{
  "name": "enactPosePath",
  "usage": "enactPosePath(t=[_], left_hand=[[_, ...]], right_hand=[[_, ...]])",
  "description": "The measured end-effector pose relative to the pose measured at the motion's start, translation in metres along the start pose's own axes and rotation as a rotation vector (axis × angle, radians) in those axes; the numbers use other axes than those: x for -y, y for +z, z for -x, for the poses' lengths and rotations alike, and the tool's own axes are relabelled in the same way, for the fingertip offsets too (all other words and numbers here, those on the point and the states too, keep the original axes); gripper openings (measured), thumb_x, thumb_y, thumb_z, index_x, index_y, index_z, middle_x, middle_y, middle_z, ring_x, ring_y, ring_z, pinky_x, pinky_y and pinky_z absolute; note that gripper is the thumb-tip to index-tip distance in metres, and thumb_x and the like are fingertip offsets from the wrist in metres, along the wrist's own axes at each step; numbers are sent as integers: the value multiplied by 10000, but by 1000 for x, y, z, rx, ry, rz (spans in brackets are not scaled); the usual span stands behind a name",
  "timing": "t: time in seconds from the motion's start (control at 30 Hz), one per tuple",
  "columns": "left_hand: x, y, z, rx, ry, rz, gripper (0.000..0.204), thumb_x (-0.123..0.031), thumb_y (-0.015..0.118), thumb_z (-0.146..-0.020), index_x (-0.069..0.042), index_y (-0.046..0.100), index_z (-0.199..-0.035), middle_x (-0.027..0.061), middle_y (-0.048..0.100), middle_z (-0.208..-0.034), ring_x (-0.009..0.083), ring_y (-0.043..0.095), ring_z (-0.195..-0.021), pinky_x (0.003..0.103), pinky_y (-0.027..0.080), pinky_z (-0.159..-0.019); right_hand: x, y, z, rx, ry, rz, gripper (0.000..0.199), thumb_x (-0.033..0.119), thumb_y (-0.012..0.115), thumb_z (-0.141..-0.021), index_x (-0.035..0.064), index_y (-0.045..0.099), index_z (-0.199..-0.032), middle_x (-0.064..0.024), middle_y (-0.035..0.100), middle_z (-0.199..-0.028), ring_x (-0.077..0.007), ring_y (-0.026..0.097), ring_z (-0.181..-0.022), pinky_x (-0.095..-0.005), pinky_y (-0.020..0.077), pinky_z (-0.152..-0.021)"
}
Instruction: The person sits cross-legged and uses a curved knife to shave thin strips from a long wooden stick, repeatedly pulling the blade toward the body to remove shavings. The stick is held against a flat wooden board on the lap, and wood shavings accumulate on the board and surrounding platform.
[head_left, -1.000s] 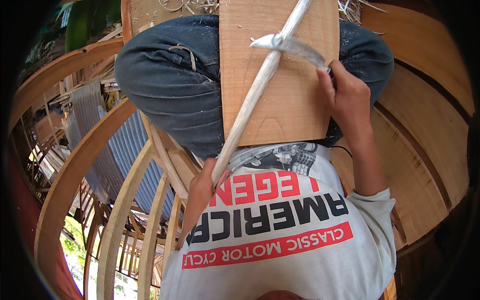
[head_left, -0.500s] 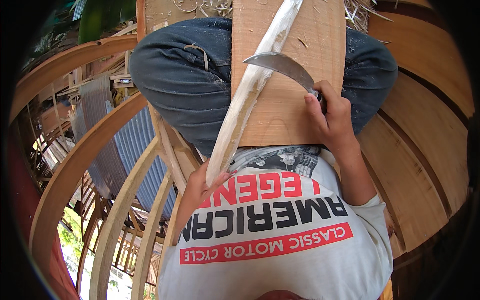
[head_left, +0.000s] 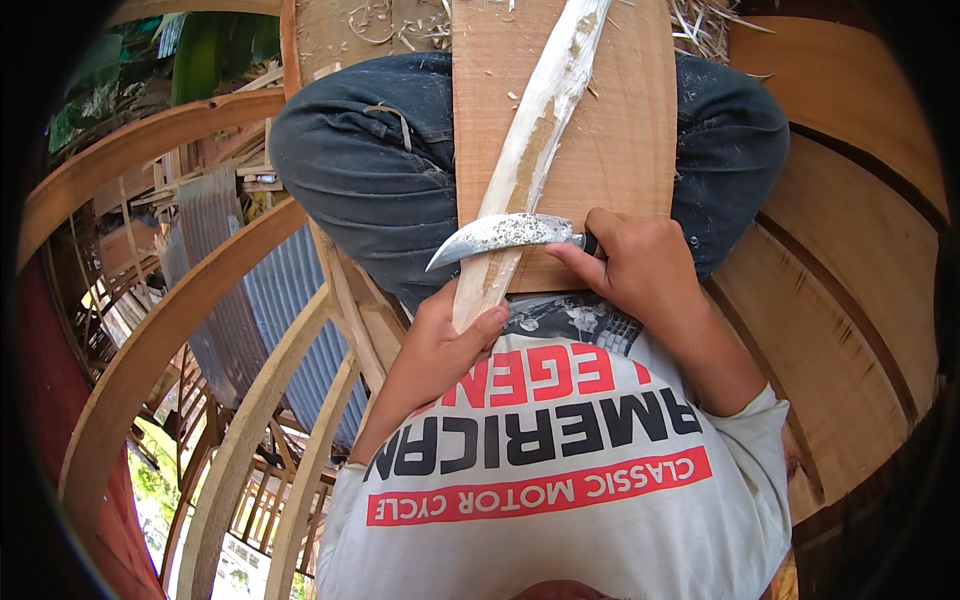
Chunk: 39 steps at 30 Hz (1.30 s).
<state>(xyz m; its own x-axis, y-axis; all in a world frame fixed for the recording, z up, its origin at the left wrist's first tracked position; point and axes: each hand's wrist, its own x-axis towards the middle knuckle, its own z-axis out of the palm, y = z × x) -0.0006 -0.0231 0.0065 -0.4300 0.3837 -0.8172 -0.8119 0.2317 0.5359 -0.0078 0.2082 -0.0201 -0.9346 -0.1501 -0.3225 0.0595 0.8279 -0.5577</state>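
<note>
While the left hand (head_left: 440, 345) grips the pale stick's (head_left: 530, 160) near end on the board (head_left: 620, 130), the right hand (head_left: 640, 265) clasps a curved knife (head_left: 500, 235) lying across it

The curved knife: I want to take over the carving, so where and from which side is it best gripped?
Grip the curved knife by its dark handle, now inside the right hand, coming from the person's right. The blade lies crosswise over the pale stick with its point to the left, so the right end is likely the safe one. The left hand holds the stick's near end.
</note>
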Motion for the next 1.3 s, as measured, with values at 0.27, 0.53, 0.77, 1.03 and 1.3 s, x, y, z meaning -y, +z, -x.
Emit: enactPosePath(t=[0.27, 0.53, 0.77, 1.03, 1.3], left_hand=[[2, 15, 4, -58, 13, -9, 366, -212, 594, -927, 55, 511, -1164, 53, 617, -869, 81, 562, -759, 232, 463, -689], [14, 11, 17, -60, -14, -37, 344, -213, 605, -915, 56, 532, -1118, 61, 612, -895, 77, 544, -768, 222, 445, -686], [5, 15, 5, -35, 18, 41, 318, -182, 590, -916, 57, 512, -1110, 13, 548, -791, 53, 484, -674, 203, 398, -618], [5, 17, 8, -36, 20, -44, 475, -201, 584, -927, 69, 428, -1285, 72, 597, -917, 83, 530, -792, 240, 445, -728], [11, 13, 14, -56, 15, 17, 434, -198, 603, -910, 59, 463, -1231, 67, 593, -950, 85, 542, -826, 220, 439, -747]], right_hand=[[-19, -7, -9, -90, 23, 173, 564, 569, 615, -800, 37, 584, -614, -133, 558, -518, -306, 576, -470, -378, 467, -459], [-55, -57, -28, -224, 337, 141, 596, 515, 589, -861, -34, 583, -631, -209, 525, -535, -357, 552, -492, -390, 420, -476], [-8, -9, 6, 29, 72, 84, 573, 591, 646, -762, 54, 586, -574, -113, 545, -478, -273, 576, -430, -350, 462, -430], [-35, -18, -9, -110, 63, 281, 624, 641, 614, -757, 46, 596, -569, -129, 556, -503, -280, 590, -468, -356, 462, -455], [-59, -57, -33, -203, 338, 156, 648, 558, 593, -841, -41, 564, -597, -204, 518, -518, -335, 553, -475, -380, 422, -471]])
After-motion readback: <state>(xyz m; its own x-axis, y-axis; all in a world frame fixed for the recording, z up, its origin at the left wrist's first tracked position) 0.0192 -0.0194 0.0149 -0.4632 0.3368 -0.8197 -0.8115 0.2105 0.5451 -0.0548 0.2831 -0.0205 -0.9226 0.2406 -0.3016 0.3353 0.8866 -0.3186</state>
